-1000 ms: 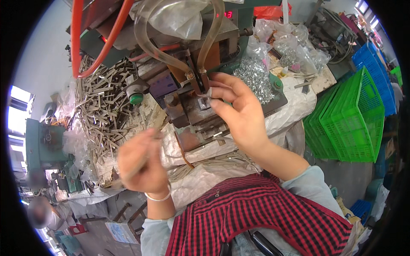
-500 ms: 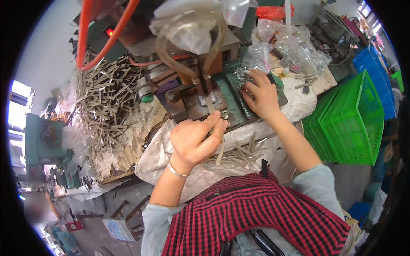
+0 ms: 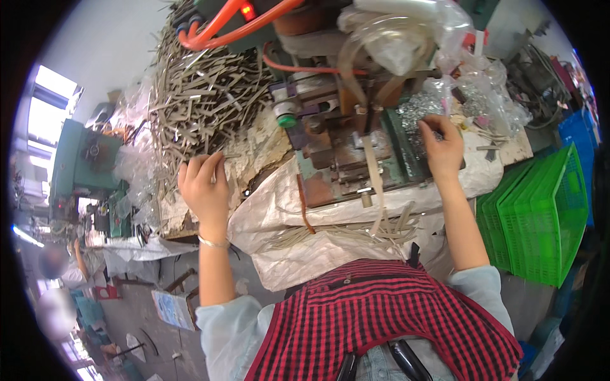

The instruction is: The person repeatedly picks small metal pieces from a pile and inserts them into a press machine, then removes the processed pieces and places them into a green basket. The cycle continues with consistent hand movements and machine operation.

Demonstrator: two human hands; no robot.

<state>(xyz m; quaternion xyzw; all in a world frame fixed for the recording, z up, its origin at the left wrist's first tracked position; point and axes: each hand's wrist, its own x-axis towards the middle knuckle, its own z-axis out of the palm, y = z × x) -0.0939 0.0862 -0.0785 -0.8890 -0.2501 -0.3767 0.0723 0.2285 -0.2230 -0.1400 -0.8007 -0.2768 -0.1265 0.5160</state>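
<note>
My left hand [image 3: 204, 184] is at the right edge of a large heap of thin metal strips [image 3: 203, 95], its fingers bent together. A strip end shows by its fingertips, but what they hold is unclear. To the right, my right hand [image 3: 443, 149] hovers beside a pile of small shiny metal pieces [image 3: 416, 114], fingers curled with the thumb apart and nothing visible between them. Between my hands stands a press-like machine with a rusty bed [image 3: 321, 159]. A long metal strip [image 3: 373, 168] runs from its middle over the front edge, touched by neither hand.
More strips [image 3: 397, 225] lie on the white sheet [image 3: 273, 244] in front of me. Green crates [image 3: 543, 216] stand at the right. Orange hoses [image 3: 235, 32] and a clear tube [image 3: 348, 66] hang over the machine. Plastic bags [image 3: 489, 89] sit at the back right.
My left hand has let go of the strip at the machine and moved left to the heap. My right hand stays on the machine's right side. The view has shifted left.
</note>
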